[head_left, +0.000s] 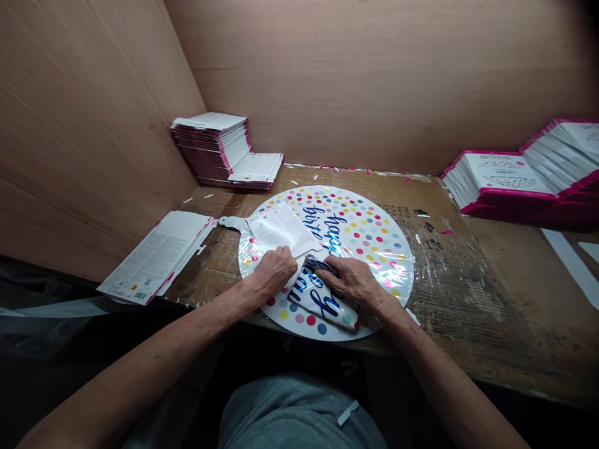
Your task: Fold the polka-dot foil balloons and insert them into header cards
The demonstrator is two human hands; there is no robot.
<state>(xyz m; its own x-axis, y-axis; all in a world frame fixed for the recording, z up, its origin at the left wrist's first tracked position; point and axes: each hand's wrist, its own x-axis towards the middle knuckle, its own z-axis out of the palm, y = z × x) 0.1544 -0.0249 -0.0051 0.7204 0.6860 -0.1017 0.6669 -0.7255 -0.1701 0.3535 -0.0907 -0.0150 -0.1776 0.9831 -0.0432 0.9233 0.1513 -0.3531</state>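
Foil birthday balloon (365,231) — near edge folded over — lies under both hands: left hand (276,271) flat against printed insert sheet (281,227), right hand (353,280) on the fold (322,299), any pinch impossible to tell.

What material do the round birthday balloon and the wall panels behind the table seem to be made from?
The round balloon looks like thin metallised foil film with a glossy finish: it shows bright reflections and sharp creases at the fold. The wall panels look like plywood or wood veneer, matte, with fine straight grain.
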